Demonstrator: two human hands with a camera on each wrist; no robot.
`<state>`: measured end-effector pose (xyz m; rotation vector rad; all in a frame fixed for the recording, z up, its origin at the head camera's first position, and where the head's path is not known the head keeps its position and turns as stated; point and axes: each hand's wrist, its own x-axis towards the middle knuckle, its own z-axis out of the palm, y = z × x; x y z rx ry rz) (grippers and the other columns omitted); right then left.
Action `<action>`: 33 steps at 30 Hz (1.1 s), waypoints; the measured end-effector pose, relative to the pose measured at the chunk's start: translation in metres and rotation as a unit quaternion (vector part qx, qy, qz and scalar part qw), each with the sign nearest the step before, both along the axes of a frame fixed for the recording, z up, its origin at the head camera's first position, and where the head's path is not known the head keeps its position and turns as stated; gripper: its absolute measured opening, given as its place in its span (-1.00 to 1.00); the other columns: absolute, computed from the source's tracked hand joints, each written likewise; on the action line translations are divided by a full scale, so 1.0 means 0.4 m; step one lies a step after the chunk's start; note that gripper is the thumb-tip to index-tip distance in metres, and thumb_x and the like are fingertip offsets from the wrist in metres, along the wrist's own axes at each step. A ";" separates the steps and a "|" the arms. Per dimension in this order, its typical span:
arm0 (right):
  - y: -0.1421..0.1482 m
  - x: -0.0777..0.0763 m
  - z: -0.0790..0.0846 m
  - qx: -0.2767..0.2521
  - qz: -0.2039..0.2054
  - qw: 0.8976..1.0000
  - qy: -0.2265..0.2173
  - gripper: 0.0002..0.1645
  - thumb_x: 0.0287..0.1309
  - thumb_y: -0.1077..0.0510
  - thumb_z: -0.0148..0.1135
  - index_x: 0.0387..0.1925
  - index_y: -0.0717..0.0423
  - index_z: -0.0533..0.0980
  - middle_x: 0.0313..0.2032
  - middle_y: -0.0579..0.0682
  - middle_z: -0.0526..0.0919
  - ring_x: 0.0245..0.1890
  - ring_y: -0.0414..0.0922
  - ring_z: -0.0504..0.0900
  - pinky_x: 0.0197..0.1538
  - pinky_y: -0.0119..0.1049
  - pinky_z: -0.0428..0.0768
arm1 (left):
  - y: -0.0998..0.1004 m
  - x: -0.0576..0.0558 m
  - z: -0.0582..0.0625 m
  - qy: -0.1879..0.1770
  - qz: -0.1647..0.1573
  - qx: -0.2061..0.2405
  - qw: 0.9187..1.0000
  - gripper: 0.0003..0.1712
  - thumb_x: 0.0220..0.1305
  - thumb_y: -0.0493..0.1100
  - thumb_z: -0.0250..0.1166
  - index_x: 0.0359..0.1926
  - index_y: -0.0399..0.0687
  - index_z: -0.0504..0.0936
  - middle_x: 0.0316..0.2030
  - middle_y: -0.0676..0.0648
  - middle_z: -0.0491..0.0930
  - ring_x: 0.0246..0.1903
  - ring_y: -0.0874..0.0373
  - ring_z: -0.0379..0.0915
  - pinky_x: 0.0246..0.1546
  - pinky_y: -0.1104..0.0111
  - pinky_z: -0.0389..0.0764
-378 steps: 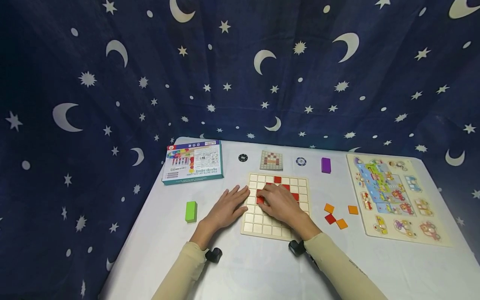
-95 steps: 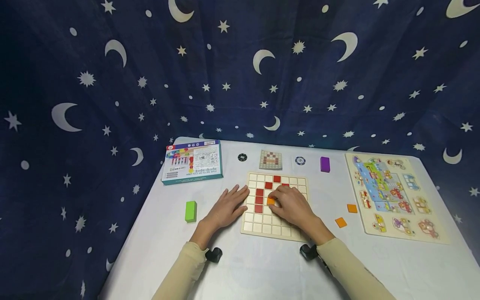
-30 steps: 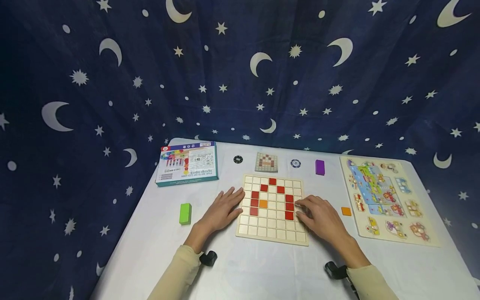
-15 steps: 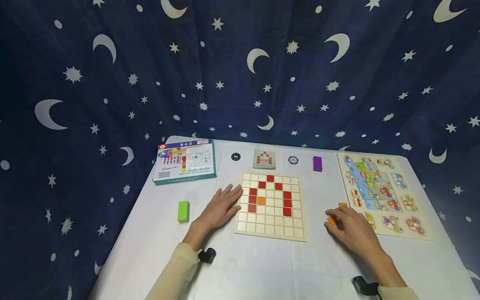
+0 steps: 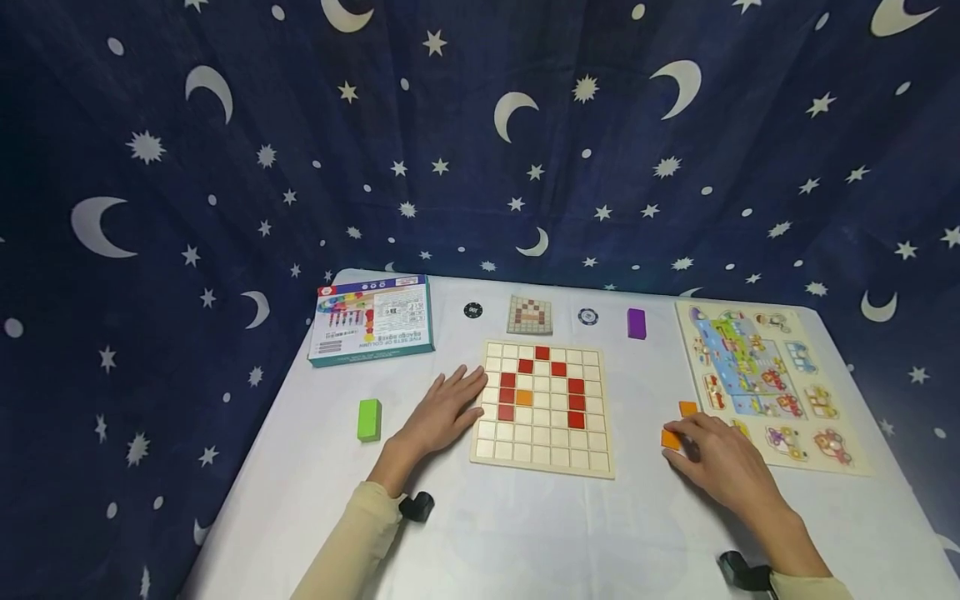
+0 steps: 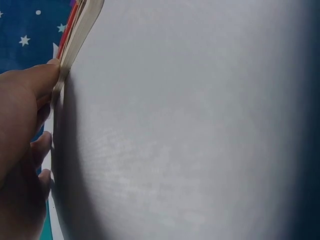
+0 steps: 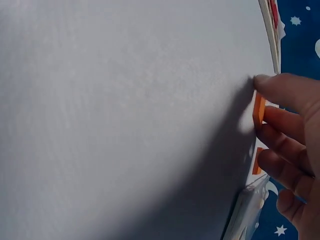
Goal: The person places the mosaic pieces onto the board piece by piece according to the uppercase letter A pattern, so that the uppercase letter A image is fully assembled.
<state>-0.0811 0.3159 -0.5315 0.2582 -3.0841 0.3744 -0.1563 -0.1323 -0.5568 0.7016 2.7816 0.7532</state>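
My right hand (image 5: 723,462) pinches an orange square tile (image 5: 671,439) between thumb and fingers, right of the grid board; the right wrist view shows this orange tile (image 7: 259,109) on edge. Just behind it a second orange tile (image 5: 687,408) lies on the table. My left hand (image 5: 438,421) rests with spread, straight fingers at the left edge of the wooden grid board (image 5: 542,458). In the left wrist view the thumb (image 6: 42,80) touches the board's edge. The board bears several red tiles (image 5: 576,402) in an arch shape and one orange tile (image 5: 524,397).
A pattern card (image 5: 529,315) lies behind the board, between a black chip (image 5: 472,310) and a blue-white chip (image 5: 588,317). A purple block (image 5: 636,323), a green block (image 5: 369,420), a printed box (image 5: 371,325) and a picture puzzle board (image 5: 817,450) stand around on the white table.
Both loose red and orange tiles near the board have gone onto it, leaving an arch and one orange tile. My right hand has moved right and grips another orange tile. The left hand stays.
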 end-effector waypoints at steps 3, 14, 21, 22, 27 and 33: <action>0.007 -0.001 -0.001 0.000 0.005 1.000 -0.002 -0.54 0.08 0.04 0.64 0.00 0.12 0.76 0.01 0.24 0.76 -0.06 0.21 0.71 0.03 0.24 0.61 | 0.000 0.000 0.000 0.002 0.000 0.002 1.000 -0.28 0.63 0.08 0.14 0.66 0.01 0.24 0.68 0.00 0.18 0.72 -0.11 -0.03 0.73 -0.17 -0.02; 0.000 -0.014 -0.007 -0.005 0.005 1.000 0.012 -0.58 0.05 0.07 0.65 -0.05 0.11 0.77 -0.10 0.14 0.77 -0.17 0.09 0.69 -0.07 0.13 0.61 | 0.000 0.003 0.004 -0.004 0.001 0.008 1.000 -0.28 0.63 0.06 0.15 0.66 0.00 0.25 0.68 0.00 0.18 0.72 -0.11 -0.03 0.73 -0.17 -0.03; -0.027 -0.040 -0.001 -0.021 0.028 0.998 0.044 -0.64 0.08 0.08 0.63 -0.09 0.09 0.77 -0.12 0.11 0.78 -0.11 0.13 0.73 -0.03 0.17 0.63 | -0.001 0.001 0.003 -0.001 0.003 0.007 1.000 -0.29 0.63 0.07 0.14 0.66 0.01 0.25 0.68 0.01 0.18 0.72 -0.11 -0.03 0.73 -0.17 -0.03; -0.034 -0.045 0.002 -0.022 0.031 0.998 0.044 -0.65 0.08 0.08 0.63 -0.08 0.09 0.77 -0.14 0.08 0.77 -0.14 0.09 0.72 -0.06 0.13 0.63 | -0.001 0.001 0.003 -0.001 0.002 0.007 1.000 -0.28 0.63 0.07 0.14 0.66 0.01 0.25 0.68 0.01 0.18 0.72 -0.11 -0.03 0.73 -0.17 -0.03; -0.078 -0.069 0.012 -0.035 0.042 0.998 0.043 -0.64 0.10 0.08 0.60 -0.06 0.09 0.77 -0.17 0.01 0.78 -0.18 0.01 0.69 -0.09 0.05 0.63 | -0.002 0.002 0.004 -0.001 0.000 0.008 1.000 -0.28 0.63 0.07 0.15 0.66 0.01 0.25 0.68 0.01 0.18 0.72 -0.11 -0.03 0.73 -0.17 -0.03; -0.143 -0.095 0.017 -0.039 0.058 0.996 0.048 -0.63 0.12 0.08 0.59 -0.03 0.08 0.77 -0.15 0.00 0.77 -0.12 0.03 0.71 -0.05 0.06 0.63 | -0.002 0.001 0.003 -0.004 0.002 -0.001 1.000 -0.27 0.64 0.10 0.13 0.67 0.04 0.22 0.69 0.04 0.16 0.73 -0.08 -0.05 0.74 -0.14 -0.05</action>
